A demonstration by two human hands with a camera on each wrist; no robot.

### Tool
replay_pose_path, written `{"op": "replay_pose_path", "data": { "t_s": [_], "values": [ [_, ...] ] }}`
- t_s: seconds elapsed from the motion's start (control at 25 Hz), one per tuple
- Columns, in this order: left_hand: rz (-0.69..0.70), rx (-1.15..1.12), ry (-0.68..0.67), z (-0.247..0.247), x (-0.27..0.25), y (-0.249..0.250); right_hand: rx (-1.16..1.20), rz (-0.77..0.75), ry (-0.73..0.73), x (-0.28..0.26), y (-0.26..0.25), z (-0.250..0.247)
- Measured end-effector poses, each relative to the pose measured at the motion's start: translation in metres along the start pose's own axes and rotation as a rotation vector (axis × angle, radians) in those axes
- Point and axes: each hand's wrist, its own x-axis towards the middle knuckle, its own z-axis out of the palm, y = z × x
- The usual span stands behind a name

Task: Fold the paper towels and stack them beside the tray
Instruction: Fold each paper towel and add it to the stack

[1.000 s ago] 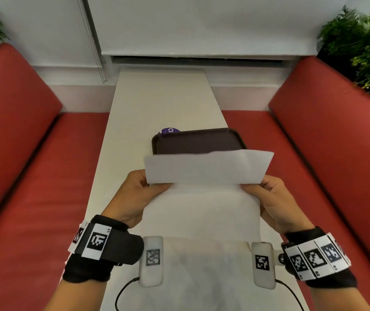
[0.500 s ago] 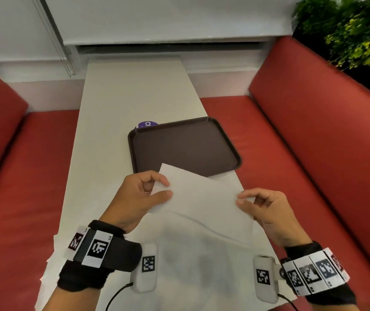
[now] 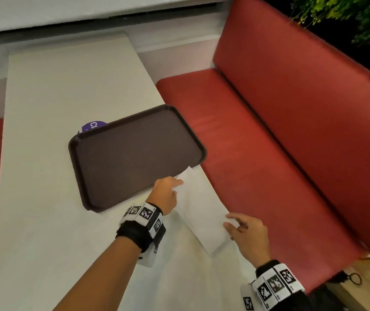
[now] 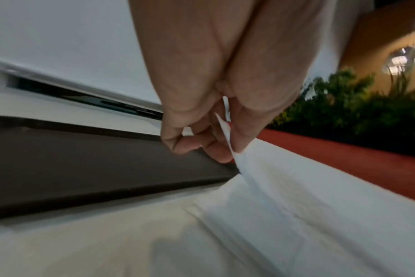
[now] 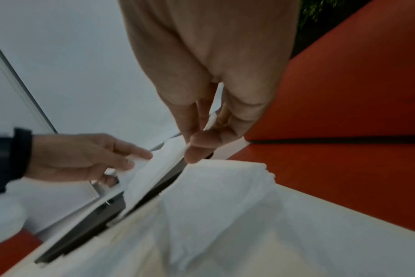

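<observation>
Change: since half a second ago, both hands have carried the folded paper towel [image 3: 202, 205] from the table's middle to its 3 o'clock edge, and the head view has swung right.
Hands: two. The left hand [image 3: 165, 194] pinches the towel's far corner between thumb and fingers, clamped on it, at the tray's near right corner. The right hand [image 3: 245, 234] pinches the towel's near corner, fingers together on the paper.
Paper towels: one folded towel held between the hands, low over the table at 3 o'clock, just beside the tray's near right corner. More loose white paper [image 3: 193, 277] lies rumpled on the table at 6 o'clock; how many sheets cannot be told.
Tray: one dark brown tray [image 3: 134, 153], near the table's middle; nothing lies inside it.
Table: one long white table [image 3: 56, 90], running from 6 to 12 o'clock.
Purple disc: one, with white lettering [image 3: 93, 125], peeking from behind the tray's far left corner at 11 o'clock.
Seating: red bench [image 3: 291, 131] at 3 o'clock, with green plants [image 3: 348, 16] behind its back at 1 o'clock.
Wristbands: two black bands with square black-and-white markers, one per wrist.
</observation>
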Motion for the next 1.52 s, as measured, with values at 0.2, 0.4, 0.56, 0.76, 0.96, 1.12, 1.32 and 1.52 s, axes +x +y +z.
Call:
{"op": "replay_pose_path", "data": {
  "t_s": [0.2,0.4,0.56,0.76,0.96,1.12,1.32,1.52],
  "values": [
    [-0.089,0.262,-0.274,0.027,0.041,0.007,-0.18,0.066,-0.063,0.03,0.025,0.017],
    [-0.129,0.47,-0.304,0.033,0.034,0.006,-0.394,0.004,-0.099,0.031,0.036,0.018],
    [-0.108,0.084,0.03,-0.001,-0.028,-0.022,-0.487,-0.231,0.029,0.006,0.023,0.011],
    [-0.404,-0.205,0.093,-0.032,-0.184,-0.076,-0.473,-0.401,-0.349,-0.032,-0.003,0.071],
    [-0.703,-0.306,0.152,-0.013,-0.303,-0.121,-0.748,-0.231,-0.552,-0.055,-0.017,0.135],
    [-0.766,-0.355,0.233,-0.004,-0.342,-0.136,-0.8,-0.253,-0.479,-0.065,-0.015,0.138],
    [-0.761,-0.38,0.192,0.002,-0.351,-0.15,-0.517,-0.308,-0.292,-0.073,-0.03,0.146],
    [-0.725,-0.399,0.172,-0.002,-0.346,-0.157,-0.268,-0.419,-0.157,-0.065,-0.086,0.115]
  ]
}}
